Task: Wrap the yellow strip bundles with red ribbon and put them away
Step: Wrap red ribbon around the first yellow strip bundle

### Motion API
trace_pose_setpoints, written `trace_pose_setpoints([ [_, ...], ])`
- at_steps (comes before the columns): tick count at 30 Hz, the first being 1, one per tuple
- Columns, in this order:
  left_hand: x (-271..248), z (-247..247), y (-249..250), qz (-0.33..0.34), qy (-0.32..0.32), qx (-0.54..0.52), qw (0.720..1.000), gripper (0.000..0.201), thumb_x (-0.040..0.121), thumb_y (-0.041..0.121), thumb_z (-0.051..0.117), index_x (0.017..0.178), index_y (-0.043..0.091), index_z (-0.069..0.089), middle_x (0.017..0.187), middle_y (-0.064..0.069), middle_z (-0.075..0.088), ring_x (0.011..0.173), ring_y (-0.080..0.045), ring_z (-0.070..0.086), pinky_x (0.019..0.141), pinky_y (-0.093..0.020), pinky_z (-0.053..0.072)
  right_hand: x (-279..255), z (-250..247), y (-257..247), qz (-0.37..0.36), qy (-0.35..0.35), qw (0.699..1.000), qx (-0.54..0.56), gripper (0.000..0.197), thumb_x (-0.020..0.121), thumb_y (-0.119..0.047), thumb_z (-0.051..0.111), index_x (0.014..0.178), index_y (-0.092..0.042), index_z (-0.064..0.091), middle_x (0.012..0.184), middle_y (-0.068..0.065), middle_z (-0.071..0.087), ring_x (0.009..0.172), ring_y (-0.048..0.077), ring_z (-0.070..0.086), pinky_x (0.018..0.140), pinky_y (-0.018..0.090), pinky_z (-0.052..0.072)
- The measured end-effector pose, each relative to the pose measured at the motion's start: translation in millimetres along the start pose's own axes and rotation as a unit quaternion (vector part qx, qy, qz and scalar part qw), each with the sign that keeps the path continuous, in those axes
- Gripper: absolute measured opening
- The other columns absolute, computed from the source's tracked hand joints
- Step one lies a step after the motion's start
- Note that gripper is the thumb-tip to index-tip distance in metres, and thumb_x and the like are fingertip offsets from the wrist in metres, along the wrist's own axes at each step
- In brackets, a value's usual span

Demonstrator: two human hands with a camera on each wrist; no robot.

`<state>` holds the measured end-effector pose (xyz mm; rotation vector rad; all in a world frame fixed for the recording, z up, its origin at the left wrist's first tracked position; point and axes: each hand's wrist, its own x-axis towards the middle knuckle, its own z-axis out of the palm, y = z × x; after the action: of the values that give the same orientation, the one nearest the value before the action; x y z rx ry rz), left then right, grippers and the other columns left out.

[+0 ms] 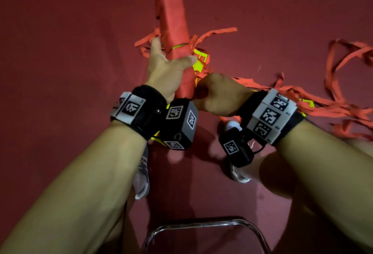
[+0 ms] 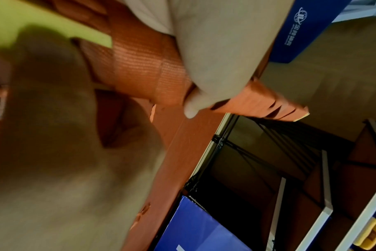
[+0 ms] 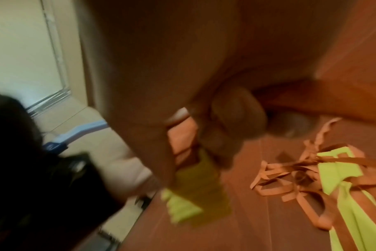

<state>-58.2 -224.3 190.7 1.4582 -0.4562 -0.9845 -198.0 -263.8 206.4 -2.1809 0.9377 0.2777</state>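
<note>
A long yellow strip bundle [image 1: 173, 21], mostly covered in red ribbon [image 2: 135, 68], stands tilted away from me in the head view. My left hand [image 1: 169, 60] grips its middle, thumb on the right side and fingers behind. A thin line of yellow [image 1: 179, 46] shows through the wrap there. Lower down, my right hand [image 1: 214, 92] is curled in a fist round the bundle. In the right wrist view the bare yellow end [image 3: 195, 195] sticks out below those curled fingers [image 3: 232, 118].
Loose red ribbons [image 1: 302, 100] and yellow strips [image 3: 344, 169] lie tangled on the red floor [image 1: 60, 52] to the right. My shoes [image 1: 141, 179] and a chrome chair frame [image 1: 201, 227] sit below my arms. A blue box [image 2: 195, 225] and dark shelving [image 2: 258, 161] stand farther off.
</note>
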Motion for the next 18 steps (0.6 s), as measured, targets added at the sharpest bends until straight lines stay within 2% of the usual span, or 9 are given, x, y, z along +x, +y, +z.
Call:
trace_pose_setpoints([
  [2,-2,3,-2,0.020,0.032,0.009,0.999,0.052,0.075,-0.003,0.079,0.114,0.015,0.050,0.070,0.012,0.067,0.070,-0.014,0.066,0.080,-0.046,0.061,3,6,-2,0.010,0.050,0.998,-0.028,0.079,0.058,-0.087,0.037,0.079,-0.015,0.062,0.080,0.006,0.061,0.078,0.030,0.054,0.069,0.032,0.038],
  [4,-4,7,-1,0.029,0.042,0.008,0.999,0.052,0.073,0.007,0.081,0.113,0.017,0.049,0.073,0.010,0.066,0.072,-0.017,0.066,0.082,-0.055,0.060,6,12,-1,0.031,0.109,0.992,-0.048,0.100,0.048,-0.099,0.033,0.086,-0.011,0.061,0.093,0.011,0.067,0.087,0.033,0.062,0.070,0.034,0.043],
  [7,-3,8,4,0.034,0.017,-0.026,0.999,0.050,0.074,0.007,0.081,0.110,0.018,0.047,0.081,0.003,0.065,0.076,-0.022,0.064,0.082,-0.057,0.060,8,12,0,0.035,0.163,0.984,-0.060,0.081,0.061,-0.093,0.051,0.083,-0.016,0.055,0.094,0.012,0.068,0.089,0.036,0.063,0.068,0.034,0.040],
  [8,-2,8,7,0.023,0.009,-0.056,0.998,0.051,0.073,0.005,0.080,0.110,0.017,0.047,0.082,-0.001,0.064,0.075,-0.023,0.063,0.078,-0.053,0.059,8,8,0,0.029,0.150,0.988,-0.040,0.071,0.067,-0.087,0.056,0.078,-0.017,0.053,0.086,0.008,0.066,0.085,0.034,0.062,0.067,0.032,0.038],
  [10,-2,5,18,-0.028,-0.009,-0.136,0.990,0.047,0.073,0.006,0.076,0.112,0.012,0.050,0.078,-0.005,0.062,0.068,-0.022,0.060,0.067,-0.040,0.054,2,-3,-2,-0.003,0.079,0.995,0.057,0.051,0.079,-0.068,0.067,0.068,-0.021,0.054,0.068,-0.003,0.059,0.068,0.021,0.057,0.063,0.029,0.035],
  [12,-3,0,30,-0.108,-0.045,-0.163,0.980,0.025,0.080,0.014,0.069,0.102,0.007,0.058,0.069,-0.006,0.059,0.060,-0.020,0.056,0.062,-0.031,0.049,-4,-11,-2,-0.039,0.017,0.976,0.211,0.039,0.083,-0.051,0.076,0.067,-0.019,0.062,0.056,-0.009,0.054,0.051,0.009,0.048,0.055,0.025,0.035],
  [13,-5,-4,34,-0.139,-0.064,-0.168,0.974,0.014,0.085,0.017,0.065,0.092,0.006,0.061,0.065,-0.007,0.058,0.058,-0.021,0.055,0.062,-0.031,0.047,-6,-13,-1,-0.048,0.000,0.961,0.272,0.042,0.079,-0.052,0.078,0.069,-0.013,0.065,0.054,-0.009,0.051,0.048,0.009,0.043,0.051,0.025,0.034],
  [15,-5,-10,37,-0.155,-0.082,-0.174,0.969,0.014,0.087,0.019,0.060,0.084,0.006,0.065,0.068,-0.009,0.059,0.060,-0.023,0.057,0.068,-0.035,0.049,-6,-12,1,-0.062,-0.014,0.947,0.316,0.055,0.069,-0.058,0.078,0.072,-0.005,0.063,0.056,-0.003,0.047,0.049,0.012,0.040,0.050,0.028,0.032],
  [18,-10,-9,38,-0.181,-0.124,-0.171,0.961,0.010,0.087,0.016,0.061,0.084,0.012,0.069,0.093,-0.010,0.070,0.087,-0.030,0.069,0.087,-0.047,0.056,-7,-9,2,-0.088,-0.039,0.947,0.307,0.029,0.078,-0.043,0.077,0.070,-0.018,0.066,0.058,-0.014,0.056,0.052,0.003,0.048,0.055,0.022,0.039],
])
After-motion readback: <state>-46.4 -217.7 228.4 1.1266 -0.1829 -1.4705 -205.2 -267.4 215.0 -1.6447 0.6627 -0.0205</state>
